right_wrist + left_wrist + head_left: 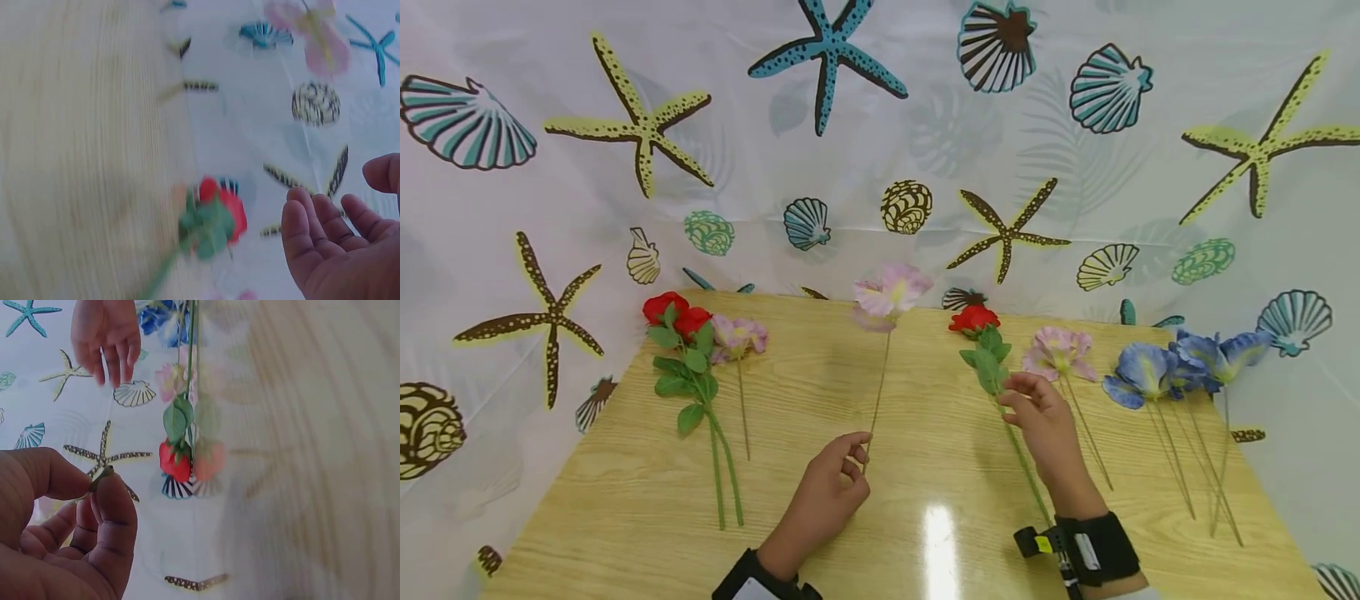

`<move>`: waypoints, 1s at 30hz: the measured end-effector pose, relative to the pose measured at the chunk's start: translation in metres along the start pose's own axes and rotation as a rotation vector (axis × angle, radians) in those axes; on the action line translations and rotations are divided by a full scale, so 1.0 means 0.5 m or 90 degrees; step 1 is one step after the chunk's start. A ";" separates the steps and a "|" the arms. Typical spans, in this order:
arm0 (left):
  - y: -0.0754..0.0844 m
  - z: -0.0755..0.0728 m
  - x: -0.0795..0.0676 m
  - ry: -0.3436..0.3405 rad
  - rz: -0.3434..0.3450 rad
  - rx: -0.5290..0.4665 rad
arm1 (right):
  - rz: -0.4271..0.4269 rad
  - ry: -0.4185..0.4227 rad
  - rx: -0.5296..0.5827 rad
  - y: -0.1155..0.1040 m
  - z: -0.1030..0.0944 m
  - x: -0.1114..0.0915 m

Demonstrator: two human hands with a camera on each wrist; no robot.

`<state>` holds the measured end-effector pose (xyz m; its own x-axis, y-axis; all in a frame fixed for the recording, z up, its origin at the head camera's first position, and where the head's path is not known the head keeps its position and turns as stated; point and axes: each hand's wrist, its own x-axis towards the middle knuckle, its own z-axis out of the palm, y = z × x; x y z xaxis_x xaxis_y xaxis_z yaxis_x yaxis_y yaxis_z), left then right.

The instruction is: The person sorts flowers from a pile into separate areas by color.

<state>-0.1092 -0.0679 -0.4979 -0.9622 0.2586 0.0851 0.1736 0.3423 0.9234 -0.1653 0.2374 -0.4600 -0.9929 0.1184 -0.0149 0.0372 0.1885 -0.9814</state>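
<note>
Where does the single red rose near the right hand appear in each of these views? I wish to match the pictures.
Head: the red rose is right of centre, above and left of the right hand.
Left wrist: slightly left of centre, bloom downward.
Right wrist: below centre, slightly right, blurred.
Shared landmark: the right hand, upper left in left wrist, lower right in right wrist.

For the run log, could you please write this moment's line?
left hand: pinches pink iris by stem | right hand: empty, near red rose
</note>
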 end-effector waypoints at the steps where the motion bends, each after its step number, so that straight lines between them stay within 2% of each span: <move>1: 0.003 0.006 -0.002 -0.004 0.001 -0.007 | 0.002 -0.015 0.009 -0.002 0.016 -0.005; 6: 0.017 0.027 -0.008 -0.018 0.009 -0.036 | -0.002 -0.076 0.054 -0.015 0.082 -0.026; 12: 0.032 0.049 -0.009 -0.055 0.027 -0.055 | -0.004 -0.109 0.111 -0.034 0.125 -0.043; 22: 0.040 0.079 -0.013 -0.090 0.038 -0.075 | -0.057 -0.187 0.205 -0.042 0.139 -0.071; 30: 0.046 0.089 -0.019 -0.102 0.045 -0.080 | -0.069 -0.154 0.219 -0.041 0.149 -0.077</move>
<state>-0.0870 -0.0224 -0.4940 -0.9013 0.4215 0.1003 0.2026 0.2054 0.9575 -0.1361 0.1563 -0.4535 -0.9884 -0.1240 0.0876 -0.0682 -0.1529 -0.9859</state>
